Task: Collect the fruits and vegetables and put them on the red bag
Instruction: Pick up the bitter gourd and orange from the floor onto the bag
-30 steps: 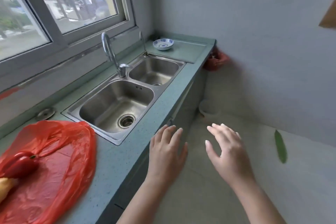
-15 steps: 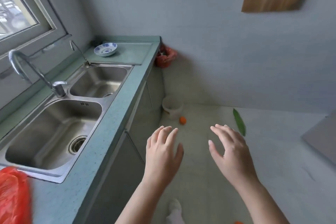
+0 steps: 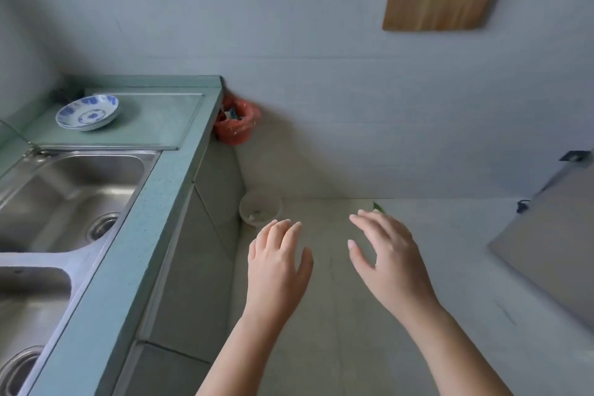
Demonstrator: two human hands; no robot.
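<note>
A double steel sink (image 3: 64,202) sits in the green countertop (image 3: 135,267), a blue-patterned dish (image 3: 87,112) beyond it. Over the pale floor (image 3: 337,331), the left hand (image 3: 276,270) and right hand (image 3: 389,264) hover empty, fingers spread. A green vegetable (image 3: 378,207) lies mostly hidden behind the right fingertips; the red bag is out of view.

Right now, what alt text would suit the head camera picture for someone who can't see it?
Two empty, open hands, left hand and right hand, reach over a pale kitchen floor. A green counter with a steel double sink and a blue-patterned dish lies left.
</note>
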